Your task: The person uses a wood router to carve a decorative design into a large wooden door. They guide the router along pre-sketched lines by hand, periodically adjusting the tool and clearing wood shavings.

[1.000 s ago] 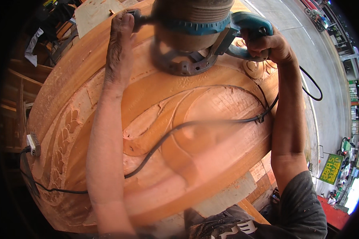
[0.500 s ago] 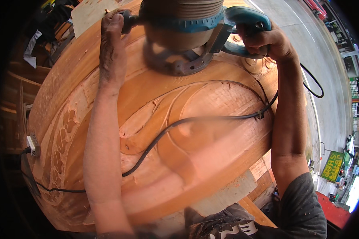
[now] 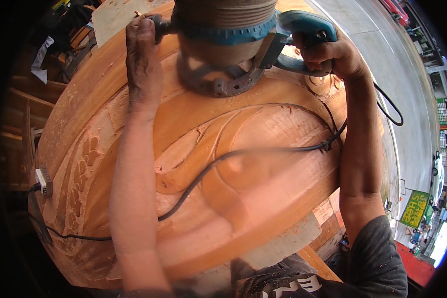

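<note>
A large teal and grey router (image 3: 223,35) stands over a carved wooden panel (image 3: 248,124), its round open base (image 3: 216,87) low on the wood near the top of the view. My left hand (image 3: 144,54) is closed on the router's black side knob (image 3: 159,29). My right hand (image 3: 338,57) wraps round its teal handle (image 3: 305,22). A black cord (image 3: 218,158) runs across the carved scrolls and leaf shapes. Whatever bit is inside the base is too dim to make out.
A white plug socket (image 3: 43,181) sits at the panel's left edge. Stacked wooden pieces (image 3: 25,119) and a pale board (image 3: 111,20) lie beyond it. At right are a paved road (image 3: 407,89), a green sign (image 3: 414,208), a white car (image 3: 437,171) and a red surface (image 3: 414,265).
Compared with one second ago, the router and both my hands sit slightly further left in the picture. Since half a second ago they have shifted only a little.
</note>
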Tool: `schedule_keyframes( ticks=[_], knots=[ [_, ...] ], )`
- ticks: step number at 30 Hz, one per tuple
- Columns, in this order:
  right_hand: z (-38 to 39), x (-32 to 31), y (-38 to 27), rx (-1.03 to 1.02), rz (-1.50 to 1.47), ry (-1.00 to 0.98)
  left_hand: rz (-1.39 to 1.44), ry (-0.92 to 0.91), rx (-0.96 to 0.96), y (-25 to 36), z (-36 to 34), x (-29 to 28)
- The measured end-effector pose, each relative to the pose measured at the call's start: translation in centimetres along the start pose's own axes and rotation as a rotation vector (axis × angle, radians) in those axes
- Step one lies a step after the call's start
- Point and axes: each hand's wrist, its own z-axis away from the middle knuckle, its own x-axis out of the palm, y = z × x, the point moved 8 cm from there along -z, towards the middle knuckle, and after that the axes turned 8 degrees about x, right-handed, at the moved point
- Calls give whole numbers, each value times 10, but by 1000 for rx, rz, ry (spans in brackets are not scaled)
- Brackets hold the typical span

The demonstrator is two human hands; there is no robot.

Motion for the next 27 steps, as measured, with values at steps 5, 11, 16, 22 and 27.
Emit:
schedule_keyframes(
  ticks=[5,11,16,22,27],
  knots=[
    [3,-4,4,16,10,8,-70,26,140,19,-2,0],
    [9,2,4,26,-41,14,11,48,19,12,2,0],
    [12,0,4,8,3,25,133,31,-63,4,2,0],
    [11,-2,10,2,29,-18,209,35,-71,-4,7,-4],
    [13,0,7,-10,39,-44,222,58,-98,-6,7,-3]
  ],
)
